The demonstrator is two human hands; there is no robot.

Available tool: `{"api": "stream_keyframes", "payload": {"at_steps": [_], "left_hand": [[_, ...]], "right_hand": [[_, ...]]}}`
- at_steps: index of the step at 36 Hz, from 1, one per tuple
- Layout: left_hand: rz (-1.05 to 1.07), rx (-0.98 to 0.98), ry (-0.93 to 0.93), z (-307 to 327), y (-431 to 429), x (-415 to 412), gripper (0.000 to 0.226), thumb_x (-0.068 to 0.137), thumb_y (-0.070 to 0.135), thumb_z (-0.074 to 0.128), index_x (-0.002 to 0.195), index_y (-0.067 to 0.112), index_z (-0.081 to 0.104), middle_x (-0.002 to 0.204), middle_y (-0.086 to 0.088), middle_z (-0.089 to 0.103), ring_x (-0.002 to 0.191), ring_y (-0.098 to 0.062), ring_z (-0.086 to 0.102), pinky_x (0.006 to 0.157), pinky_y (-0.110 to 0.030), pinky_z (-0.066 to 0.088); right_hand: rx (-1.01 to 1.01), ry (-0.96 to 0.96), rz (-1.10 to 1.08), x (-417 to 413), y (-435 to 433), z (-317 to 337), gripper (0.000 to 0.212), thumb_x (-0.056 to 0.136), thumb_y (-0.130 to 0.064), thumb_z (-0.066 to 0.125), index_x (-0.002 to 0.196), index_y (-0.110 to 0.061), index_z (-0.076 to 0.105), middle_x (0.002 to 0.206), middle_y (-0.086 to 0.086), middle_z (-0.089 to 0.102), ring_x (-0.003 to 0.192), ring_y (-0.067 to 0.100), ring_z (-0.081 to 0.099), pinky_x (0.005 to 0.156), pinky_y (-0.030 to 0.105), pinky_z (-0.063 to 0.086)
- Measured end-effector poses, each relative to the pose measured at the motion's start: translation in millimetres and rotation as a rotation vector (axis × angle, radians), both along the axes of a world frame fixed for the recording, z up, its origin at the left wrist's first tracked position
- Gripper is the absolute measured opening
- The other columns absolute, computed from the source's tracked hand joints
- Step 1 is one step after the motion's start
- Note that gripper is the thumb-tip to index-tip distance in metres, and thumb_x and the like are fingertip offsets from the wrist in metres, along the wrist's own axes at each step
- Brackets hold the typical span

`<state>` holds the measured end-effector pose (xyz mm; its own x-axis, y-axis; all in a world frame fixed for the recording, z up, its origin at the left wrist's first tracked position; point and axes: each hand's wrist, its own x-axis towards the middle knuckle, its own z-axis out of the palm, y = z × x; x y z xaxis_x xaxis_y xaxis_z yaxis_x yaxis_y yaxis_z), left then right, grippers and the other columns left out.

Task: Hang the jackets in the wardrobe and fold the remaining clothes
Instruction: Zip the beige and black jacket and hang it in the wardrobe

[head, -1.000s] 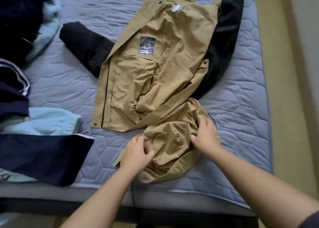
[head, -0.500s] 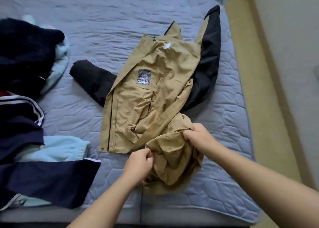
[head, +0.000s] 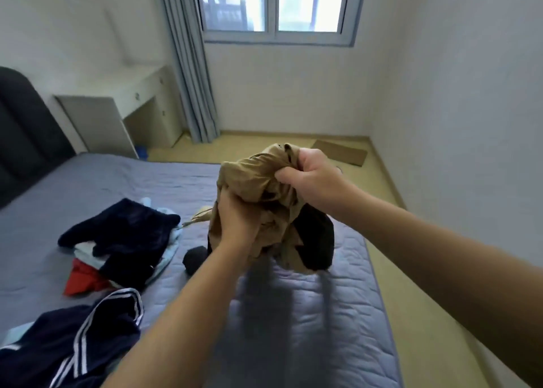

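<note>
Jacket (head: 255, 182), tan lining outward with black shell hanging beneath, is gathered in a bunch and held up above the mattress (head: 308, 314), over the side that borders the bare floor (head: 411, 270). The right hand (head: 311, 179) grips the top of the bundle in a closed fist; the left hand (head: 238, 220) clutches the cloth lower down, fingers curled into the folds. Holding it high and bunched probably serves to lift the hem clear for carrying to a wardrobe, which is not in view. A black sleeve end (head: 195, 255) dangles low over the mattress; whether it touches I cannot tell. On the mattress's other side lie the dark navy clothes (head: 123, 232) and a striped garment (head: 73, 343), well apart from the jacket. Beyond the mattress's floor-side edge the floor is open, apart from a cardboard sheet (head: 340, 152) past the mattress's far end.
</note>
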<state>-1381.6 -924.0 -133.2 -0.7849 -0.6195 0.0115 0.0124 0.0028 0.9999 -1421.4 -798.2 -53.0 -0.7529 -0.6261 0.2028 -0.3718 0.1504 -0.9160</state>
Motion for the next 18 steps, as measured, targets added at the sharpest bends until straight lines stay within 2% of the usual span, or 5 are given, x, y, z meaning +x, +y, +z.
{"api": "stream_keyframes", "payload": {"at_steps": [3,5,10,16,18], "left_hand": [[0.039,0.396,0.144,77,-7,4,0.030,0.098,0.014,0.041,0.077,0.008,0.060,0.068,-0.007,0.064,0.061,-0.014,0.064,0.059,-0.023,0.055],[-0.032,0.504,0.186,119,-11,13,0.033,0.098,0.020,0.038,0.082,0.006,0.063,0.065,-0.008,0.069,0.058,-0.017,0.067,0.053,-0.024,0.055],[-0.044,0.515,0.262,192,-24,33,0.035,0.100,0.011,0.031,0.117,-0.006,0.056,0.107,-0.022,0.060,0.096,-0.035,0.060,0.090,-0.043,0.049],[-0.056,0.519,0.259,240,-49,48,0.030,0.102,0.026,0.033,0.089,0.010,0.056,0.087,-0.009,0.058,0.076,-0.023,0.058,0.068,-0.035,0.050],[-0.049,0.403,0.211,255,-53,52,0.031,0.102,0.027,0.032,0.079,0.016,0.050,0.076,-0.004,0.056,0.066,-0.017,0.054,0.058,-0.030,0.047]], "right_hand": [[-0.048,0.063,0.007,4,10,46,0.028,0.087,0.006,0.053,0.077,-0.017,0.067,0.071,-0.011,0.068,0.071,0.005,0.063,0.072,0.026,0.055],[-0.023,0.136,0.028,10,13,71,0.035,0.087,0.007,0.054,0.073,-0.023,0.066,0.065,-0.018,0.066,0.065,-0.004,0.060,0.066,0.014,0.051],[0.065,0.257,0.062,24,12,117,0.020,0.091,-0.012,0.060,0.089,0.007,0.067,0.089,0.025,0.069,0.078,0.018,0.059,0.085,0.051,0.052],[-0.077,-0.103,0.282,19,38,136,0.051,0.081,-0.048,0.059,0.095,0.000,0.071,0.092,0.021,0.071,0.082,0.032,0.070,0.077,0.035,0.057],[-0.055,-0.082,0.216,13,40,132,0.041,0.087,-0.044,0.055,0.095,-0.006,0.070,0.093,0.015,0.072,0.087,0.031,0.069,0.079,0.035,0.057]]}}
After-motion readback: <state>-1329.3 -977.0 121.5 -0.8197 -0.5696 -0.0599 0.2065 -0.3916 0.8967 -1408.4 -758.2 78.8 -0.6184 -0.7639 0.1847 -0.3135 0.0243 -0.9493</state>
